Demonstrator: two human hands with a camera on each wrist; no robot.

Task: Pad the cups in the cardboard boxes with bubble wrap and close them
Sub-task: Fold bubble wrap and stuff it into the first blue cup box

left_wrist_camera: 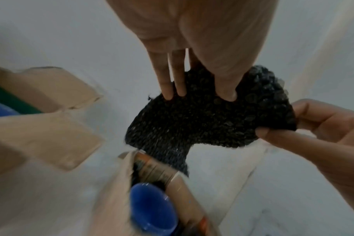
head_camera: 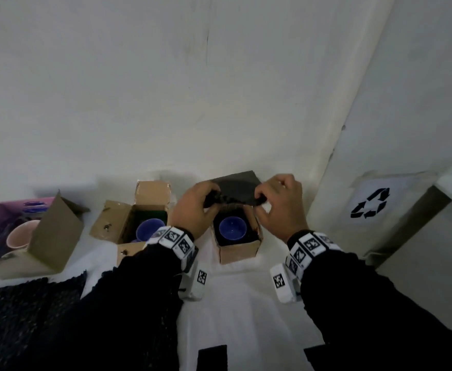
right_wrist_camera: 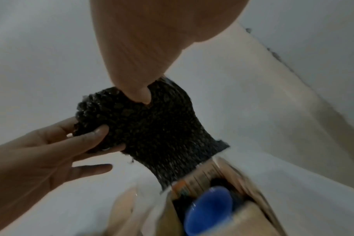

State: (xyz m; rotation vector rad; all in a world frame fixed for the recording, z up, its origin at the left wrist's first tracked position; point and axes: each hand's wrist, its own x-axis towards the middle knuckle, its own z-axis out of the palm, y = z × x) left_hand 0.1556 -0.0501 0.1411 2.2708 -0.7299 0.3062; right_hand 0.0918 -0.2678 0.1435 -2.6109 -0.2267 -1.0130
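A small open cardboard box [head_camera: 239, 253] stands on the white table with a blue cup [head_camera: 232, 228] inside, also seen in the wrist views as the blue cup [left_wrist_camera: 152, 209] [right_wrist_camera: 209, 209]. Above its far side both hands hold one piece of black bubble wrap [head_camera: 235, 200] [left_wrist_camera: 202, 121] [right_wrist_camera: 152, 132]. My left hand [head_camera: 196, 207] pinches its left end between thumb and fingers. My right hand [head_camera: 278, 204] pinches the right end. The wrap's lower edge hangs just over the box's rim.
A second open box [head_camera: 128, 223] with a blue cup [head_camera: 150, 228] stands left of it. Further left, a bigger box [head_camera: 45, 245] holds a pink cup [head_camera: 22, 234]. Black bubble wrap sheets [head_camera: 29, 298] lie at the near left. A recycling-marked bin [head_camera: 370, 203] stands right.
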